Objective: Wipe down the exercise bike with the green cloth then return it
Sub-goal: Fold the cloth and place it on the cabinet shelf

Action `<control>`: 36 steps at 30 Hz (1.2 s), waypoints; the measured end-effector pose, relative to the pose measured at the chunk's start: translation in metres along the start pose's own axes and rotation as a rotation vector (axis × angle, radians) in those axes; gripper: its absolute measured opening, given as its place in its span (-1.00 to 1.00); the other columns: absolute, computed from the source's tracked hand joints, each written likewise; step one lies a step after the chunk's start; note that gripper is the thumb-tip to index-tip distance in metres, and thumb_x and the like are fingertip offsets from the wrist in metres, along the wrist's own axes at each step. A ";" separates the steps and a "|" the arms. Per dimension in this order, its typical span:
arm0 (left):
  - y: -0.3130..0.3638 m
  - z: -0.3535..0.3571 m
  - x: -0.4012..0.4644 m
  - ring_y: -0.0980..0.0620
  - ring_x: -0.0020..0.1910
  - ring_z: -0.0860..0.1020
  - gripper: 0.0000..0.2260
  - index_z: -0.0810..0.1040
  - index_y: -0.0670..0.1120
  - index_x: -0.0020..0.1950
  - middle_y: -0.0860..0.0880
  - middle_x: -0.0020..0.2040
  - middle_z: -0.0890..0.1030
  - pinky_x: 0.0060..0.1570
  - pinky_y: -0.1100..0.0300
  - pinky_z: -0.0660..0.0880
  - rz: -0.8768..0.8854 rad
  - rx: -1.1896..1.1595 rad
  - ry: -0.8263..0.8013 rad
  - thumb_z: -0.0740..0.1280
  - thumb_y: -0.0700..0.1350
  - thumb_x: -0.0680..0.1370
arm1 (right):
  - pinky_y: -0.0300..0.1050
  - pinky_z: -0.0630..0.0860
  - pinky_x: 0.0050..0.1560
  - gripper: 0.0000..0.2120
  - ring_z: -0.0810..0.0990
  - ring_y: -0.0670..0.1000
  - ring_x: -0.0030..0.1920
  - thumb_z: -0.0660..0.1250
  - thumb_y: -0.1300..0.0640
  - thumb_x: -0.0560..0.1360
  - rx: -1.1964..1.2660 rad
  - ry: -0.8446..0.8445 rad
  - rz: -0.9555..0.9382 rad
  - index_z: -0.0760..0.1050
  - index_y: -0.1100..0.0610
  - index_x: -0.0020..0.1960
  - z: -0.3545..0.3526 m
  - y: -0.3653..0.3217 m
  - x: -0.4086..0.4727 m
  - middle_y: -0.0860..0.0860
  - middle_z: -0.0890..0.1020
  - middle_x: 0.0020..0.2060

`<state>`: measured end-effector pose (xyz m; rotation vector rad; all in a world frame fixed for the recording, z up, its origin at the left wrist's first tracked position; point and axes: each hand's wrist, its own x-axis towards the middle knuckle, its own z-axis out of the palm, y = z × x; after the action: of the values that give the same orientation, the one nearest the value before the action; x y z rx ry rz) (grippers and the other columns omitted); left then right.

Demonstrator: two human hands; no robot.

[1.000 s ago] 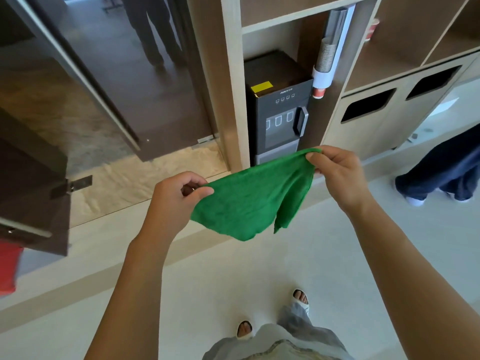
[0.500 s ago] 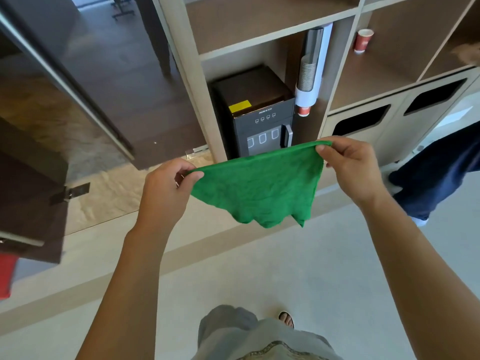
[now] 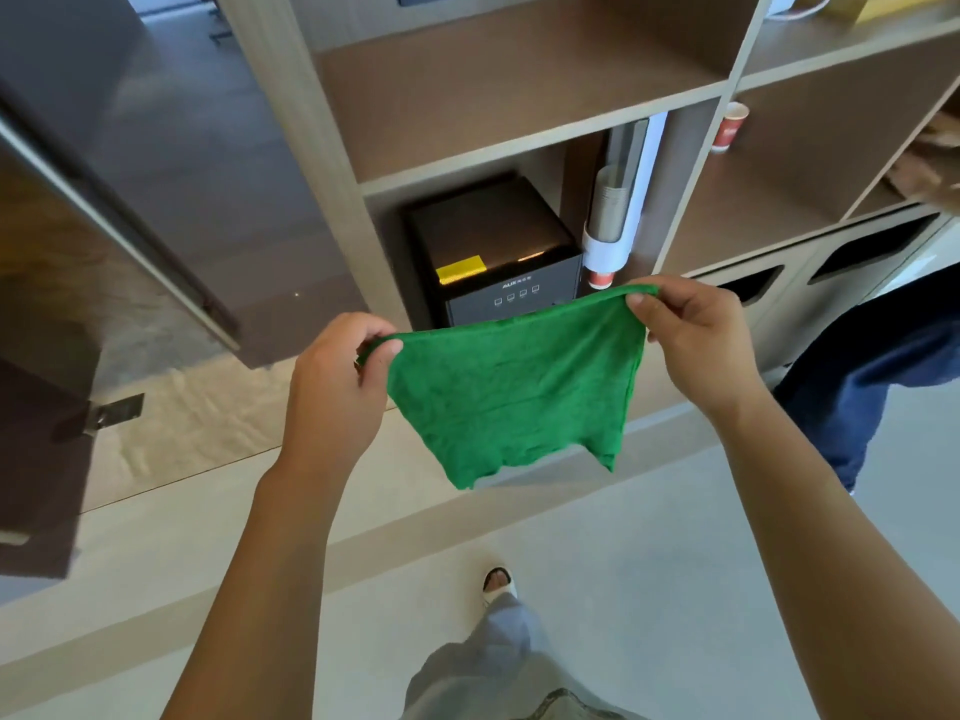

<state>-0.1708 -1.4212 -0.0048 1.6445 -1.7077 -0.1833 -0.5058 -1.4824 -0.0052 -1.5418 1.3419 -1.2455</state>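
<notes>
- Green cloth [image 3: 511, 387] hangs spread in the air between both hands, in front of the shelf unit [image 3: 519, 148] and the black dispenser [image 3: 493, 252].
- Looks light, limp, fuzzy; lower edge droops and bunches. Unlikely to slip. Best taken at the top corners, as it is here.
- Left hand [image 3: 332, 387] pinches the left corner, thumb over fingers.
- Right hand [image 3: 696, 340] pinches the right corner.
- Hands apart, top edge fairly taut.
- No exercise bike in view; the wiping is probably done already.
</notes>
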 end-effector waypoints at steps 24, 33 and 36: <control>0.031 0.048 0.210 0.03 0.01 0.52 -0.94 0.53 -0.11 0.15 0.02 0.03 0.57 0.04 0.10 0.48 0.058 -0.169 0.346 0.28 -0.17 0.71 | 0.21 0.50 -0.07 -0.81 0.51 0.11 -0.14 0.25 0.11 0.69 -0.090 0.067 -0.253 0.57 0.20 0.03 -0.001 -0.041 0.235 0.22 0.60 -0.14; 0.042 0.067 0.266 0.34 0.01 0.54 -0.90 0.63 -0.03 0.14 0.11 0.04 0.64 0.04 0.45 0.41 -0.108 -0.055 0.443 0.34 -0.10 0.66 | 0.13 0.50 -0.16 -0.83 0.58 0.23 -0.11 0.24 0.10 0.70 -0.113 -0.121 -0.321 0.58 0.12 0.02 -0.017 -0.031 0.336 0.14 0.63 -0.17; 0.041 0.073 0.278 0.32 0.02 0.58 -0.90 0.68 0.01 0.12 0.17 0.01 0.66 0.09 0.40 0.47 -0.174 -0.062 0.463 0.41 -0.12 0.63 | -0.01 0.42 -0.23 -0.81 0.58 0.14 -0.14 0.25 0.10 0.69 -0.142 -0.165 -0.318 0.59 0.12 -0.01 -0.016 -0.026 0.360 0.15 0.63 -0.17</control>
<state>-0.2181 -1.6952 0.0792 1.6357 -1.2018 0.0602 -0.5187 -1.8288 0.0956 -1.9729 1.1290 -1.1971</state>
